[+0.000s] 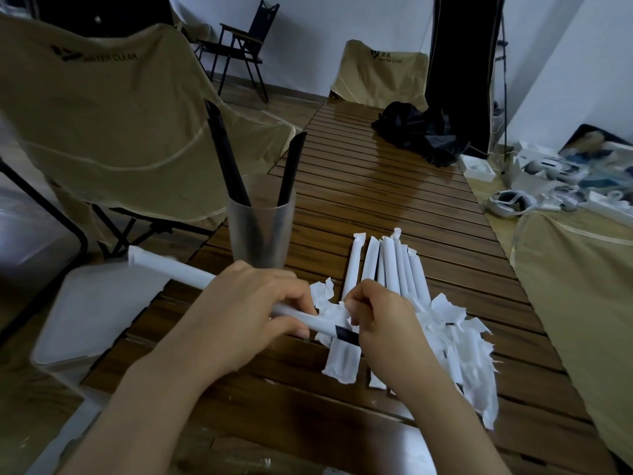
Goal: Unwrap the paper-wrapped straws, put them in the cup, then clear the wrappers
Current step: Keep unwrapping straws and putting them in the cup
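Note:
My left hand (239,313) grips a paper-wrapped straw (171,267) that points up and to the left. My right hand (383,323) pinches the torn paper at its near end, where a short length of black straw (346,334) shows. Behind my hands a frosted plastic cup (260,231) stands on the slatted wooden table (394,186) with two black straws (226,156) leaning in it. Several wrapped straws (387,265) lie side by side to the right of the cup. Torn white wrappers (462,351) are heaped under and to the right of my right hand.
A white bin (96,310) stands at the table's left edge beside a tan folding chair (102,114). A black cloth bundle (418,132) lies at the far end of the table. White headsets and boxes (548,180) crowd the floor at right.

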A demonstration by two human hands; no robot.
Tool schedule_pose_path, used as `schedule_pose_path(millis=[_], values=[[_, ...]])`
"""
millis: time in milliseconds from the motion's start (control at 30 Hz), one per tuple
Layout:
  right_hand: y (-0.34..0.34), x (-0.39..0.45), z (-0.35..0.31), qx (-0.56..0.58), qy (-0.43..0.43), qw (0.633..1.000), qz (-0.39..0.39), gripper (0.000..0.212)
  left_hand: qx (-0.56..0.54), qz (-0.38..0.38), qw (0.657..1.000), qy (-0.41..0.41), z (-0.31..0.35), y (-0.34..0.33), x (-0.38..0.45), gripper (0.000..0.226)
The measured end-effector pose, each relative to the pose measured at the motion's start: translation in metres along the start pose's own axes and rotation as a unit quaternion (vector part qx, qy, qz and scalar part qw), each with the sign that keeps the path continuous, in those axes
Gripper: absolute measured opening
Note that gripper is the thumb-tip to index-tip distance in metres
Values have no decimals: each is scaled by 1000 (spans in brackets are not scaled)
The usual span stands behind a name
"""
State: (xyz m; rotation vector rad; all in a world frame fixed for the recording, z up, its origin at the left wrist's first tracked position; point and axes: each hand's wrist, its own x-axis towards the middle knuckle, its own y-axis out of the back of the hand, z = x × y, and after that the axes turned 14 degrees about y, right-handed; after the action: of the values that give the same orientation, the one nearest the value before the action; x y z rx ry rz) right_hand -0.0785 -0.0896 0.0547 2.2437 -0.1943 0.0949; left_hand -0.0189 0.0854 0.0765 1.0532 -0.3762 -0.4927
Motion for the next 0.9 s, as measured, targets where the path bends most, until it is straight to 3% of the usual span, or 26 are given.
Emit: schedule_pose_path(millis=[133,233,400,600,767,900], values=[[3,-2,0,80,-6,997,2,14,4,-6,1000,10,2,1,0,7],[8,-5,-2,180,15,983,-44,14,-3,-4,1000,24,-4,2,-1,10],[6,-4,-1,128,48,990,-27,18,-13,-17,999,41,-7,1,-1,6],[6,-4,-1,75,49,996,23,20,0,-54,996,72,-13,-1,-1,26],[3,-1,2,94,6,995,44,23,15,-22,999,30,-9,2,3,30],[-1,-1,3,130,-40,990,46,15,7,-5,1000,27,-4,5,1,17]])
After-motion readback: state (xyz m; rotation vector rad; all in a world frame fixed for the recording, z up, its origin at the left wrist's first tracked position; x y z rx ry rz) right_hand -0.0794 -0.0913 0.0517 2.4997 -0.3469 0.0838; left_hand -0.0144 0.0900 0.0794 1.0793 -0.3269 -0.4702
